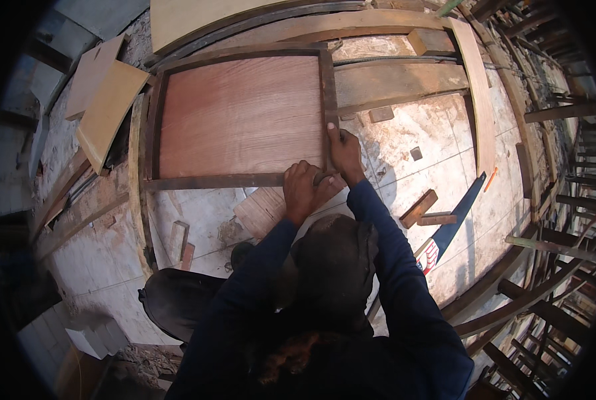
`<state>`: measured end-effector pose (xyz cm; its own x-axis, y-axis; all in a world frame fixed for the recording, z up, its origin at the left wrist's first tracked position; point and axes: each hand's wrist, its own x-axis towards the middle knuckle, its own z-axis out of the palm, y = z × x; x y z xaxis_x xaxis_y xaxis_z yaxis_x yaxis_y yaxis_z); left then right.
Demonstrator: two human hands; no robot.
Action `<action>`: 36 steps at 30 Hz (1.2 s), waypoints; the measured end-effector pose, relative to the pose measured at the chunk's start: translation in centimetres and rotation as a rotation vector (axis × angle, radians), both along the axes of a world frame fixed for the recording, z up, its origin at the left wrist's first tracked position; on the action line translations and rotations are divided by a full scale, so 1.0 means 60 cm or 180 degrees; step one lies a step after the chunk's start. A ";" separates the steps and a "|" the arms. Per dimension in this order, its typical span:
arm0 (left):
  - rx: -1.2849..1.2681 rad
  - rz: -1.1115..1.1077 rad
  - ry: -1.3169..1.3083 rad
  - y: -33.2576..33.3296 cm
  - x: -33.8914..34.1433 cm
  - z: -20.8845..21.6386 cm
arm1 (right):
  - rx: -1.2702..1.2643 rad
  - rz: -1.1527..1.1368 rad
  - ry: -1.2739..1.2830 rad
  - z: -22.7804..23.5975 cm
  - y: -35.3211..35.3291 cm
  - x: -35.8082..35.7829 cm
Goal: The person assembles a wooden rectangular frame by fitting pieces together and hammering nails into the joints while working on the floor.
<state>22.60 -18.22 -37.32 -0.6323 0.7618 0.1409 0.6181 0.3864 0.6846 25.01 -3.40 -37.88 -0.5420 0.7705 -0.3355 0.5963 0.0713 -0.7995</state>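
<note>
A dark wooden frame (218, 181) lies in front of me, with a reddish plywood panel (241, 120) inside it. My left hand (301, 190) is closed over the near rail, close to the near right corner. On the right side rail, just above that corner, my right hand (345, 152) grips with its thumb pointing up along the wood. The two hands are close together, and the corner between them is partly covered by fingers. Beneath the frame's near edge, a loose plywood piece (261, 212) lies by my left hand.
A handsaw (459, 217) lies on the tiled floor at right, beside two short wood blocks (418, 208) and an orange pencil (491, 179). Thick planks (398, 83) lie beyond the frame. Plywood offcuts (115, 110) lean at far left. Stacked timber (565, 267) fills the right side.
</note>
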 end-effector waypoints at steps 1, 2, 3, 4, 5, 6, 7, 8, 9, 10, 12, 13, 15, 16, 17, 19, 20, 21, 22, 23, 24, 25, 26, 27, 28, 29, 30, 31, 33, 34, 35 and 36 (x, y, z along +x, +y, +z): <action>0.0303 0.0296 0.0067 0.003 0.008 -0.004 | 0.0036 -0.0019 0.0034 0.016 -0.001 0.002; 0.0289 0.0312 0.0028 0.000 0.011 -0.007 | 0.0072 -0.0037 0.0068 0.022 -0.004 0.003; 0.0155 0.0308 0.0073 -0.007 0.011 -0.010 | 0.0057 -0.0021 0.0029 0.009 -0.010 0.005; 0.0041 0.0289 0.0141 -0.006 0.008 -0.010 | 0.0165 -0.0105 0.0165 0.002 -0.012 0.002; 0.0042 0.0291 0.0127 -0.003 0.008 -0.011 | 0.0271 -0.0187 0.0303 -0.004 -0.012 0.001; 0.0137 0.0321 0.0163 0.000 0.007 -0.012 | 0.0205 -0.0217 0.0292 -0.009 -0.008 0.003; 0.0231 0.0354 0.0203 0.002 0.008 -0.015 | 0.0203 -0.0213 0.0282 -0.013 -0.005 0.005; 0.0228 0.0354 0.0193 0.004 0.012 -0.017 | 0.0350 -0.0217 0.0227 -0.016 -0.002 0.006; 0.0218 0.0371 0.0162 0.005 0.017 -0.019 | 0.0498 -0.0226 0.0172 -0.020 0.000 0.009; 0.0190 0.0388 0.0141 0.005 0.017 -0.019 | 0.0477 -0.0230 0.0168 -0.018 -0.002 0.008; 0.0251 0.0399 0.0191 0.007 0.011 -0.021 | 0.0594 -0.0187 0.0271 -0.013 -0.006 0.010; 0.0340 0.0411 0.0227 0.006 0.013 -0.025 | 0.0588 -0.0212 0.0249 -0.009 -0.008 0.011; 0.0372 0.0383 0.0031 -0.007 0.014 -0.030 | 0.0447 -0.0161 0.0356 -0.002 -0.019 0.009; 0.0430 0.0377 -0.0128 -0.009 0.009 -0.029 | 0.0494 -0.0176 0.0412 -0.002 -0.024 0.011; 0.0442 0.0344 -0.0127 -0.009 0.005 -0.029 | 0.0508 -0.0208 0.0414 0.000 -0.022 0.011; 0.0427 0.0106 -0.0359 -0.005 -0.004 -0.024 | 0.0611 -0.0102 0.0297 -0.002 -0.015 0.010; 0.0427 0.0074 -0.0354 -0.003 -0.005 -0.018 | 0.0584 -0.0083 0.0176 -0.004 -0.011 0.011; 0.0338 0.0039 -0.0453 -0.002 -0.006 -0.012 | 0.0586 -0.0111 0.0182 -0.006 -0.008 0.012; 0.0248 0.0019 -0.0537 -0.004 -0.010 -0.007 | 0.0408 -0.0103 0.0251 -0.005 -0.004 0.009; 0.0247 0.0009 -0.0515 -0.005 -0.010 -0.004 | 0.0230 -0.0090 0.0320 -0.005 -0.003 0.008; 0.0135 -0.0007 -0.0443 -0.007 -0.007 -0.001 | 0.0231 -0.0097 0.0341 -0.004 -0.007 0.011; 0.0045 0.0001 -0.0331 -0.005 -0.012 0.000 | 0.0199 -0.0111 0.0277 0.000 -0.009 0.009; 0.0069 0.0018 -0.0271 -0.006 -0.015 -0.001 | 0.0167 -0.0122 0.0212 0.006 -0.011 0.006; 0.0060 -0.0027 -0.0269 -0.008 -0.015 -0.003 | 0.0188 -0.0104 0.0270 0.009 -0.010 0.002; 0.0056 -0.0097 -0.0277 -0.007 -0.014 -0.003 | 0.0291 -0.0076 0.0262 0.004 -0.006 0.006; 0.0078 -0.0119 -0.0258 -0.002 -0.011 0.000 | 0.0386 -0.0062 0.0223 -0.006 -0.005 0.011; 0.0150 -0.0118 -0.0262 0.004 -0.008 0.002 | 0.0296 -0.0076 0.0333 -0.016 -0.002 0.014; 0.0183 -0.0076 -0.0263 -0.003 -0.011 0.002 | 0.0277 -0.0059 0.0355 -0.005 -0.012 0.008; 0.0127 -0.0017 -0.0303 -0.018 -0.019 -0.005 | -0.0004 0.0074 0.0129 0.034 -0.033 -0.008; 0.0112 -0.0016 -0.0375 -0.017 -0.020 -0.006 | 0.0006 0.0070 0.0134 0.034 -0.033 -0.008; 0.0121 -0.0014 -0.0369 -0.016 -0.020 -0.008 | 0.0088 -0.0026 0.0182 0.032 -0.033 -0.009; 0.0143 -0.0029 -0.0402 -0.016 -0.021 -0.010 | 0.0168 -0.0116 0.0232 0.030 -0.034 -0.013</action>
